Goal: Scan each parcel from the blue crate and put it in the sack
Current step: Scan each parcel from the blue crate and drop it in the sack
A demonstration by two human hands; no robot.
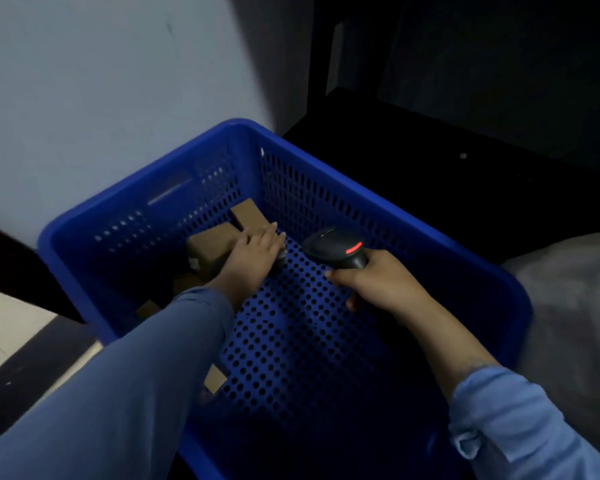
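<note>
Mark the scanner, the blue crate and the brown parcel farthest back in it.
scanner (340,251): head view, on its black head.
blue crate (395,218): head view, on its right rim.
farthest parcel (247,213): head view, on its top face.

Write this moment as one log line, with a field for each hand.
left hand: touches parcels in crate, grip unclear | right hand: holds scanner | sack: right of crate
</note>
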